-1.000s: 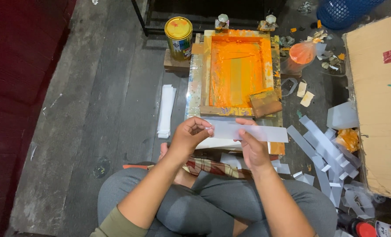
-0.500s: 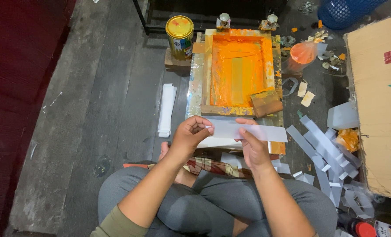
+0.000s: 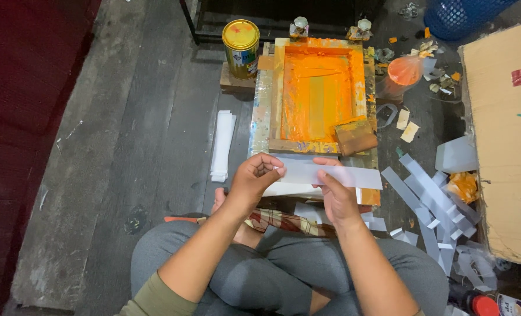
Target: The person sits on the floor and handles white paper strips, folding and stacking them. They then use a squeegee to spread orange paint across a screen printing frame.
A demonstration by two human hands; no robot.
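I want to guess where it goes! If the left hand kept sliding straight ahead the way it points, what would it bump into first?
Probably the wooden printing frame coated in orange ink, just beyond the left hand; heights are unclear from above.

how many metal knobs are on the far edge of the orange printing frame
2: one knob by the frame's far left corner near the yellow can, the other knob by its far right corner. None seem hidden.

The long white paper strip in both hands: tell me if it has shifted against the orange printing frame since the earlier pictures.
No. The long white paper strip lies just below the orange printing frame, as before.
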